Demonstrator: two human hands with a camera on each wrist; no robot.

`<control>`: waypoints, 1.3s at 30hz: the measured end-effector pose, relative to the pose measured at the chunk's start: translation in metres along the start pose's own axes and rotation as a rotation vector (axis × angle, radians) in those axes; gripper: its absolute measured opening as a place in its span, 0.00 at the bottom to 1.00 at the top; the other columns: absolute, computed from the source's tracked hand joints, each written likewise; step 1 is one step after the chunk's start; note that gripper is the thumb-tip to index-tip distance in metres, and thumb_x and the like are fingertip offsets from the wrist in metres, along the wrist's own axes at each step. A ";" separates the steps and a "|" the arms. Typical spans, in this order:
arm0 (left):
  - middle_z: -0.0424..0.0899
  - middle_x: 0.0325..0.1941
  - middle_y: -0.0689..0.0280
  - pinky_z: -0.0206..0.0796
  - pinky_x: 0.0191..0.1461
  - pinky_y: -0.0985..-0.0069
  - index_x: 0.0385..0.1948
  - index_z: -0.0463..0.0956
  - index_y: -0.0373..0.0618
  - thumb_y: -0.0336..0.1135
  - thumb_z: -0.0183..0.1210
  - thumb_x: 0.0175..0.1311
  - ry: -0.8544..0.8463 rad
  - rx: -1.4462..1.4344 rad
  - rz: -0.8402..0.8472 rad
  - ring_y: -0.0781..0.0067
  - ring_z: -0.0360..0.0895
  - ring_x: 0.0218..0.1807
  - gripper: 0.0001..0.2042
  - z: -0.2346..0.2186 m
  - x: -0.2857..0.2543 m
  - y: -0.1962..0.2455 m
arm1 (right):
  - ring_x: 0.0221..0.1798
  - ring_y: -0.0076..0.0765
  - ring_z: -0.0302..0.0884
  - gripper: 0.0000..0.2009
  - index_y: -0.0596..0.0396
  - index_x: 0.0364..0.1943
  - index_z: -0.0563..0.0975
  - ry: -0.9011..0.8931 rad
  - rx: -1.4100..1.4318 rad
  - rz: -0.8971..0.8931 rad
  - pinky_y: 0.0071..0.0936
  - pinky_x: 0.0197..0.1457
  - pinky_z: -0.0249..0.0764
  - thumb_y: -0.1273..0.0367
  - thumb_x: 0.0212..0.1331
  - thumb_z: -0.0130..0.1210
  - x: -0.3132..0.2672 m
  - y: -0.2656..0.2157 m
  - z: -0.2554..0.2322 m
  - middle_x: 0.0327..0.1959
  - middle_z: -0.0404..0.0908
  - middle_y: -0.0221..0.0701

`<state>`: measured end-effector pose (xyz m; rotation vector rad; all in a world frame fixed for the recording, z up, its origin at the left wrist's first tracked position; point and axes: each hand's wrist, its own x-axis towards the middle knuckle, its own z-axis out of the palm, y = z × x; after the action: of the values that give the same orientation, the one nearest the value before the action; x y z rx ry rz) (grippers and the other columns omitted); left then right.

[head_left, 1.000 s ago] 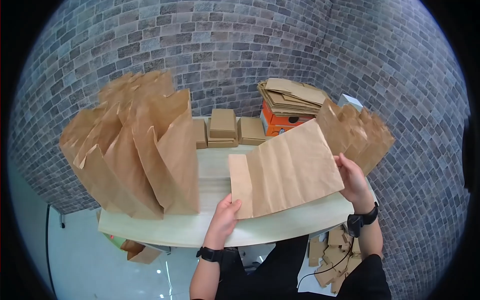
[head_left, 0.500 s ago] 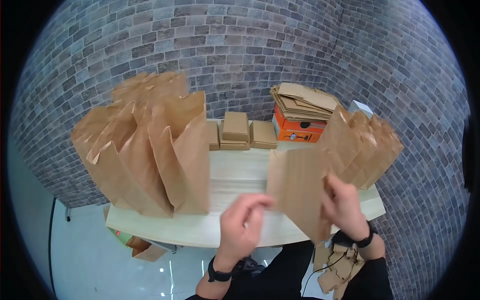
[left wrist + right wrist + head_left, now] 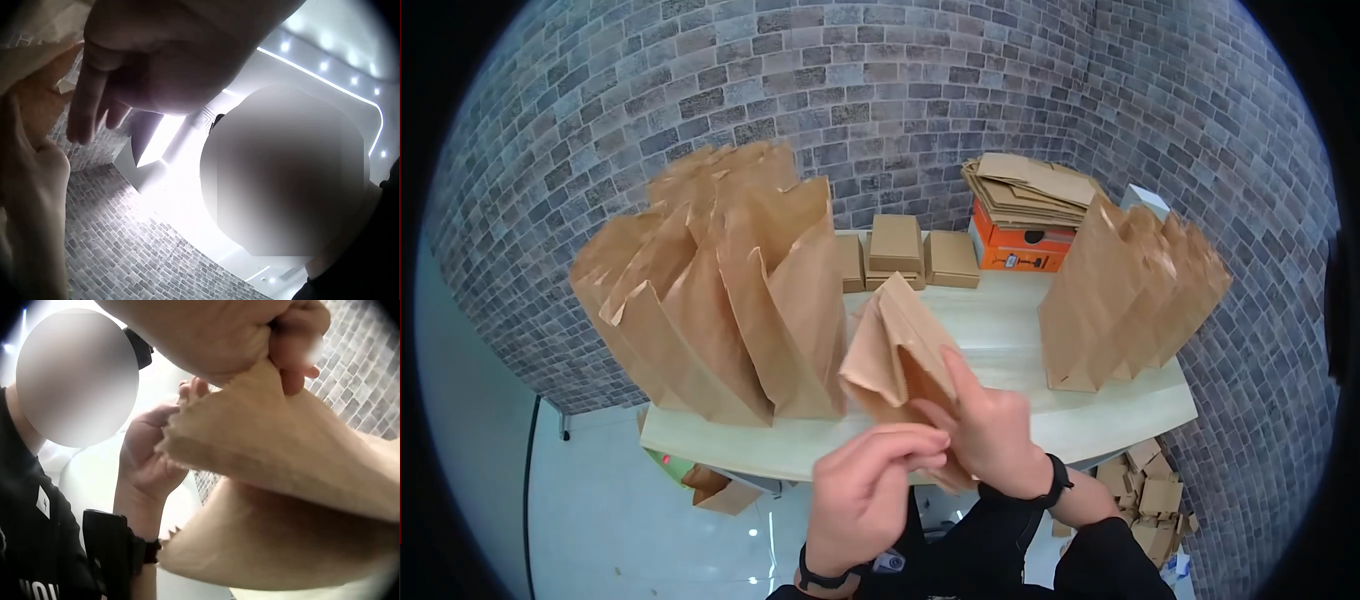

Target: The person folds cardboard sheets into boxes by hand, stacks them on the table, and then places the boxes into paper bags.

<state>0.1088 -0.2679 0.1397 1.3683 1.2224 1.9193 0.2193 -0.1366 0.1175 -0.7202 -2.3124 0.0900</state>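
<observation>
- Both hands work one brown paper bag [image 3: 897,345] in the head view: right hand [image 3: 990,430] grips its lower part, fingers curled round the paper, index finger lying up along the front panel; left hand [image 3: 870,490] sits at 7 o'clock of the bag, fingertips bunched at the lower edge. Whether they pinch paper or only touch it cannot be told from this view.
- Bag is held in the air above the near edge of the table [image 3: 1000,330], mouth toward 11 o'clock, partly spread. A row of standing bags [image 3: 720,300] is at 9 o'clock, a second row [image 3: 1135,290] at 3 o'clock, small cartons [image 3: 897,245] at 12 o'clock, and an orange box [image 3: 1025,245] bearing flat bags at 1 o'clock.
- Left wrist view: fingers [image 3: 84,106] of the left hand hang loosely bent, nothing visibly between them; paper [image 3: 37,100] lies at 10 o'clock, just beside. Much is glare.
- Right wrist view: right-hand fingertips [image 3: 294,347] pinch the serrated rim [image 3: 206,434] of the bag's mouth; left hand [image 3: 150,456] is at the opposite rim.
- Judgement: to open cleanly, draw the two rims apart evenly, keep the pinch close to the edge to avoid tearing, then push the base flat so the bag can stand.
</observation>
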 end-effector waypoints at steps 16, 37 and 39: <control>0.72 0.63 0.48 0.54 0.73 0.62 0.57 0.72 0.39 0.34 0.56 0.61 -0.276 0.290 -0.040 0.48 0.64 0.68 0.21 0.035 0.006 -0.114 | 0.13 0.28 0.68 0.29 0.59 0.55 0.78 -0.100 0.172 -0.309 0.28 0.18 0.66 0.78 0.39 0.58 -0.072 -0.052 -0.014 0.11 0.64 0.23; 0.80 0.42 0.47 0.73 0.50 0.57 0.52 0.72 0.37 0.35 0.63 0.59 0.360 0.502 0.010 0.51 0.79 0.45 0.20 0.002 0.249 -0.260 | 0.26 0.51 0.82 0.27 0.56 0.60 0.74 -0.081 0.302 0.329 0.33 0.32 0.77 0.80 0.50 0.53 -0.063 0.038 -0.083 0.29 0.82 0.48; 0.63 0.62 0.37 0.56 0.65 0.45 0.59 0.68 0.44 0.41 0.68 0.54 0.537 1.048 -0.024 0.36 0.62 0.62 0.30 0.021 0.256 -0.267 | 0.24 0.49 0.82 0.25 0.55 0.58 0.76 -0.004 0.287 0.306 0.32 0.32 0.77 0.79 0.50 0.52 -0.069 0.031 -0.087 0.27 0.81 0.47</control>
<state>0.0005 0.0707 0.0344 1.2281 2.7369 1.6966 0.3317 -0.1579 0.1323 -0.9147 -2.1162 0.5510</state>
